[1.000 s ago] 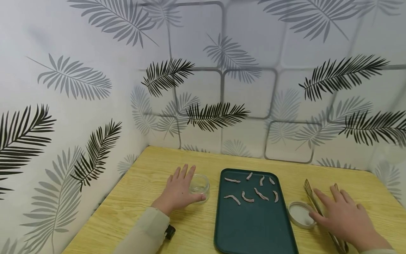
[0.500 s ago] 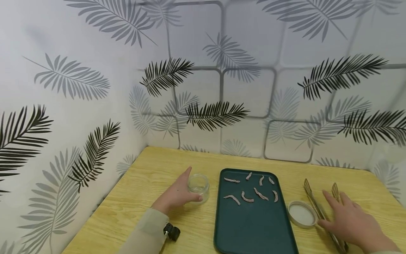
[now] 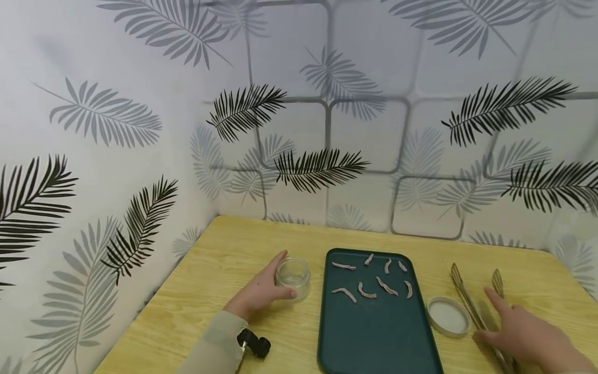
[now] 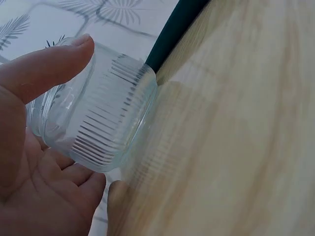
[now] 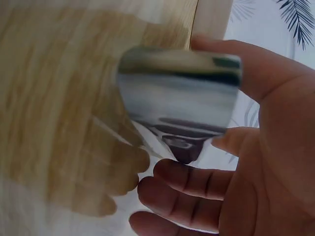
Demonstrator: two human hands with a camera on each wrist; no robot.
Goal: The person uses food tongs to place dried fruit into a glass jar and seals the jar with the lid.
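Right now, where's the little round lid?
In the head view, the round lid lies right of centre, between the green tray and the metal tongs.

At the bottom of the head view, the frame cuts off the near ends of the green tray (image 3: 378,332), the bench (image 3: 233,239) and the metal tongs (image 3: 469,298). The right hand (image 3: 528,332) covers part of the tongs; its forearm runs out at the lower right. The left hand (image 3: 261,285) hides one side of the glass jar (image 3: 299,288), most of its fingers out of sight. The pale strips (image 3: 387,286) are too small to identify. In the right-wrist view the tongs are blurred, and whether the fingers touch them cannot be told. The left-wrist view crops the tray to a sliver at the top.
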